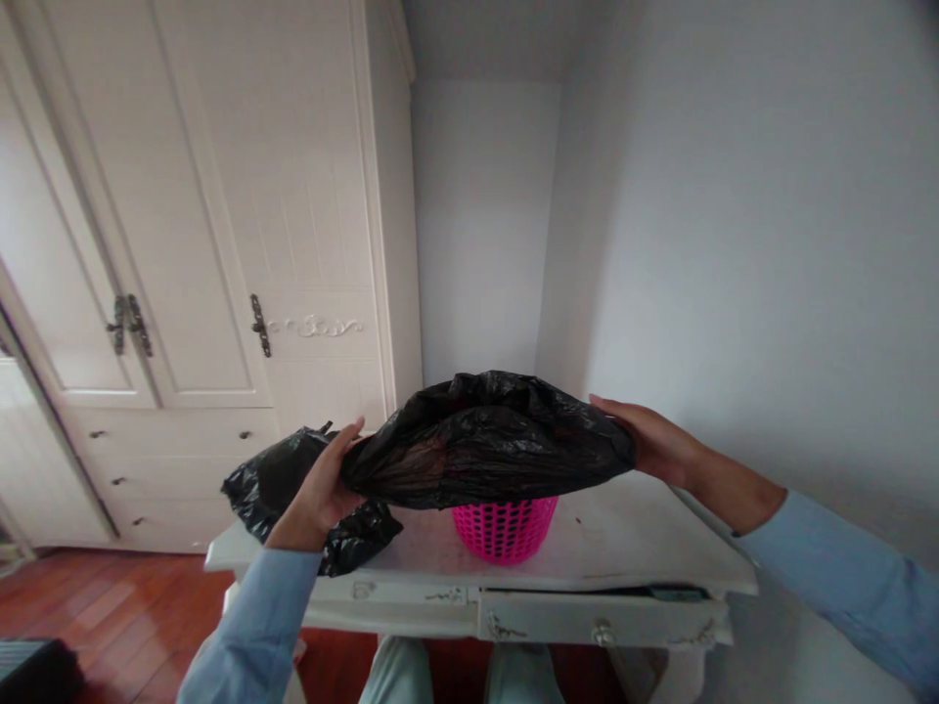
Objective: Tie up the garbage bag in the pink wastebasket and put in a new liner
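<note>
A black plastic garbage bag (499,440) is stretched wide between my two hands, its mouth spread over a pink perforated basket (506,533). My left hand (319,494) grips the bag's left edge with the thumb on the near side. At the opposite edge, my right hand (656,440) holds the bag, its fingers partly hidden behind the plastic. The bag covers the basket's top; only the lower wall shows, standing on the white table. Behind and below my left hand lies another black plastic bag (275,479), crumpled.
The white table (631,538) has a slightly pulled-out drawer (608,618) at its front. A cream wardrobe (308,196) stands at the left and back. Grey walls (748,215) close off the right side. Below is a reddish wooden floor (147,606).
</note>
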A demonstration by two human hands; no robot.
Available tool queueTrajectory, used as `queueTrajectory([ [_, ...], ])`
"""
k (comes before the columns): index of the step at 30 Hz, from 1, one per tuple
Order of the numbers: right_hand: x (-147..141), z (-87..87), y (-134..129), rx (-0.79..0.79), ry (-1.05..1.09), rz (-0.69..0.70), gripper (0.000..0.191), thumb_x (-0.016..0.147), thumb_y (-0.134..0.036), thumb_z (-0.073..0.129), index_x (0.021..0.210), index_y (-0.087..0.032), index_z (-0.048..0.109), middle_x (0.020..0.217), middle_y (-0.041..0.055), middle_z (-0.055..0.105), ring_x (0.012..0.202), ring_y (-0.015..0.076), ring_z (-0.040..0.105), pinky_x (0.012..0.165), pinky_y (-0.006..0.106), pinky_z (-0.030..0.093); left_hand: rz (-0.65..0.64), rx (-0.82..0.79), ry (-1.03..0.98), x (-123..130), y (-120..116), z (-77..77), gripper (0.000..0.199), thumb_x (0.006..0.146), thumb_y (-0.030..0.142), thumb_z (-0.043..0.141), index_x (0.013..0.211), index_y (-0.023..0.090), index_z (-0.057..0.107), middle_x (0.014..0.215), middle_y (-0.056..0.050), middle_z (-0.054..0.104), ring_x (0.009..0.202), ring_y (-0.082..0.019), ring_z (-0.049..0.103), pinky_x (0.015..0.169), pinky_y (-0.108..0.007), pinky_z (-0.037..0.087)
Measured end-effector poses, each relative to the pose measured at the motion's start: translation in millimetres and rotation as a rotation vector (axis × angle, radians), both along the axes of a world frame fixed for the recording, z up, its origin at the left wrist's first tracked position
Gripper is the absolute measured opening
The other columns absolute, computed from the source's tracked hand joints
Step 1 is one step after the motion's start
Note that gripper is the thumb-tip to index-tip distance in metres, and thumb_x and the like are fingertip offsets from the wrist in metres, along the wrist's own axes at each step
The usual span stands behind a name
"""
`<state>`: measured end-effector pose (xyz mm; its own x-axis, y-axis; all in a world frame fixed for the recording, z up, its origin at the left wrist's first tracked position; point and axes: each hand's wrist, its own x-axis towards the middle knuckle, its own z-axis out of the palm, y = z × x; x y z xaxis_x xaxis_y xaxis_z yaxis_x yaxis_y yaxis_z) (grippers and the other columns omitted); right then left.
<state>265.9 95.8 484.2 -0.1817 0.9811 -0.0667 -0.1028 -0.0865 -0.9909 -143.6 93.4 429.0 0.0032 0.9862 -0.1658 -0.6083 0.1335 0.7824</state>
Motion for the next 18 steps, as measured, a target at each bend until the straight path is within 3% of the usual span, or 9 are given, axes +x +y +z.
queueTrajectory([
  [3,3,-1.8,12,0.160,-0.116,-0.105,0.025,0.068,-0.038,0.085,0.081,-0.019,0.075,0.077,0.0038,0.076,0.068,0.0177,0.067,0.062,0.028,0.052,0.142,0.052,0.083,-5,13,8.7,0.007,0.074,0.010,0.076,0.081,0.013,0.076,0.071,-0.007,0.077,0.052,-0.019,0.067,0.046,-0.026,0.053],
  [6,15,-10.0,20,0.396,-0.265,-0.386,0.031,0.061,-0.043,0.089,0.074,-0.021,0.072,0.069,0.0017,0.071,0.061,0.0144,0.058,0.054,0.026,0.044,0.484,0.185,0.048,-11,15,2.7,0.018,0.067,0.000,0.073,0.076,0.015,0.073,0.068,0.001,0.073,0.050,-0.011,0.062,0.039,-0.016,0.043],
  [8,24,-16.5,21,0.523,-0.305,-0.495,0.038,0.058,-0.050,0.091,0.071,-0.022,0.069,0.068,0.0012,0.069,0.062,0.0144,0.056,0.056,0.027,0.043,0.602,0.247,-0.018,-14,9,-4.2,0.017,0.066,0.000,0.072,0.071,0.016,0.070,0.065,0.003,0.071,0.050,-0.008,0.060,0.040,-0.014,0.041],
  [11,30,-21.9,15,0.528,-0.225,-0.445,0.046,0.058,-0.062,0.089,0.079,-0.024,0.073,0.078,0.0024,0.071,0.074,0.0176,0.061,0.066,0.029,0.050,0.509,0.304,-0.154,-13,-6,-11.7,0.006,0.074,0.012,0.067,0.076,0.016,0.072,0.076,-0.001,0.075,0.067,-0.013,0.069,0.059,-0.020,0.057],
  [13,31,-23.1,8,0.444,-0.099,-0.347,0.051,0.059,-0.065,0.088,0.089,-0.027,0.075,0.088,0.0024,0.072,0.083,0.0190,0.064,0.072,0.030,0.054,0.417,0.354,-0.224,-10,-15,-15.0,0.017,0.078,0.023,0.065,0.088,0.014,0.074,0.086,-0.005,0.078,0.081,-0.017,0.073,0.073,-0.026,0.061],
  [15,32,-25.5,3,0.324,0.002,-0.223,0.057,0.058,-0.066,0.088,0.098,-0.028,0.076,0.095,0.0026,0.074,0.087,0.0196,0.066,0.073,0.030,0.056,0.304,0.366,-0.252,-8,-22,-18.4,0.030,0.080,0.036,0.065,0.097,0.014,0.074,0.094,-0.008,0.079,0.088,-0.020,0.073,0.077,-0.030,0.061],
  [18,32,-32.7,1,0.180,0.004,-0.065,0.056,0.064,-0.068,0.084,0.098,-0.025,0.077,0.087,0.0041,0.074,0.073,0.0175,0.066,0.063,0.028,0.056,0.189,0.311,-0.240,-6,-22,-21.9,0.043,0.084,0.056,0.064,0.097,0.016,0.073,0.098,-0.009,0.079,0.088,-0.025,0.074,0.077,-0.038,0.062],
])
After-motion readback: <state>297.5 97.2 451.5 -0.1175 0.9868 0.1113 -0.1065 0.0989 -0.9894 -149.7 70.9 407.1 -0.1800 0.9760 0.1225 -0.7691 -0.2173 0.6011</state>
